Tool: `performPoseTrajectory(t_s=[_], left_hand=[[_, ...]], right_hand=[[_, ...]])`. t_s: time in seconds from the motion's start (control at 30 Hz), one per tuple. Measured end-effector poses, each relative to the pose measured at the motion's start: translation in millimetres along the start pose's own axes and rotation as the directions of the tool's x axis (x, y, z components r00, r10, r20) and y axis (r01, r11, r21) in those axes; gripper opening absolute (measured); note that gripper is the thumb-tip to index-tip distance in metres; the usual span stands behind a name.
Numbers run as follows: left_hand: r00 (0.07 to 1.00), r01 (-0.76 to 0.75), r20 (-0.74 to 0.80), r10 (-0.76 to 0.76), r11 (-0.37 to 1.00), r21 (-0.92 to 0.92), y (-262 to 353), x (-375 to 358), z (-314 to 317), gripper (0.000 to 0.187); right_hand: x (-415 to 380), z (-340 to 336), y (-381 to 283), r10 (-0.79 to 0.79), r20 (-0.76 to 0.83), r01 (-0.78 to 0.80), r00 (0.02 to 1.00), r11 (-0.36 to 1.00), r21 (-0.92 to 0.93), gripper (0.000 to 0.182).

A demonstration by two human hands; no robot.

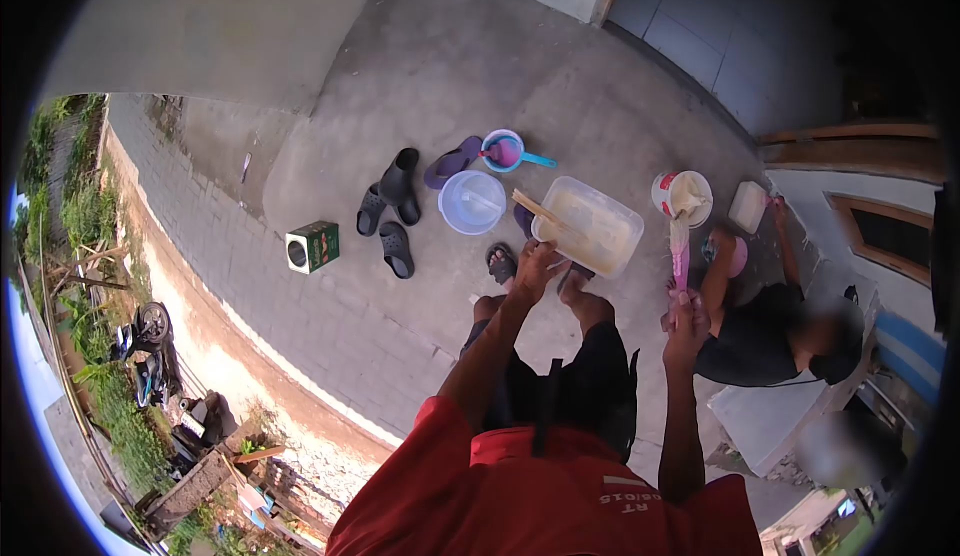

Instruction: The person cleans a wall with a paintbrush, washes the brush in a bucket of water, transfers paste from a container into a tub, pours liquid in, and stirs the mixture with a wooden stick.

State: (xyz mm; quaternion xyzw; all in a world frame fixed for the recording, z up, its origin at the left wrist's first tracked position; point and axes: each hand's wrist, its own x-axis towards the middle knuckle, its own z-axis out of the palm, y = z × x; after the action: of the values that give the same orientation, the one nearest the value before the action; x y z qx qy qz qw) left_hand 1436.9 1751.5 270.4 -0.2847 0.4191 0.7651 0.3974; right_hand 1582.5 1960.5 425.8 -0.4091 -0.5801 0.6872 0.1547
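My left hand (540, 268) is closed on the near left corner of a clear rectangular tub (608, 221) with a pale coating inside. A wooden stick (540, 212) lies across the tub's left side. My right hand (686, 313) is closed round the pink handle of a spatula (681, 256). The spatula's coated end reaches the rim of a white bucket (663, 192) holding a cream-coloured paste.
A co-worker in dark clothing (750, 336) crouches at the right, one hand by a pink container (738, 256), the other near a white box (748, 207). Left of the tub are a clear bowl (471, 202), a blue dipper (503, 150), dark shoes (398, 186) and a green tin (322, 246).
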Motion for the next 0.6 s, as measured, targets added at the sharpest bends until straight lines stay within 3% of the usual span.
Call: performPoseTrajectory(t_s=[0.17,0.3,0.4,0.47,0.6], left_hand=[[0.996,-0.018,0.091,0.018,1.000,-0.009,9.3,76.6,4.8,0.057],[0.995,-0.055,0.087,0.047,0.993,0.101,17.3,161.9,1.6,0.054],[0.979,-0.173,0.131,0.153,0.972,0.157,4.7,243.4,-5.4,0.052],[0.946,-0.277,0.201,0.254,0.957,0.091,-4.0,310.2,-5.6,0.048],[0.978,-0.198,0.093,0.188,0.973,0.116,-9.4,421.3,-1.8,0.045]], right_hand=[[41.2,16.2,33.4,0.034,-0.056,-0.034,0.998,0.999,-0.005,0.028],[87.2,41.5,72.8,0.007,-0.075,-0.010,0.997,0.999,-0.042,0.027],[136.8,54.2,114.7,-0.010,-0.077,0.011,0.997,1.000,0.013,0.026],[175.8,61.4,139.4,-0.043,-0.041,0.044,0.998,0.999,0.003,0.025],[250.9,65.0,188.0,-0.108,0.010,0.108,0.994,0.990,-0.090,0.023]])
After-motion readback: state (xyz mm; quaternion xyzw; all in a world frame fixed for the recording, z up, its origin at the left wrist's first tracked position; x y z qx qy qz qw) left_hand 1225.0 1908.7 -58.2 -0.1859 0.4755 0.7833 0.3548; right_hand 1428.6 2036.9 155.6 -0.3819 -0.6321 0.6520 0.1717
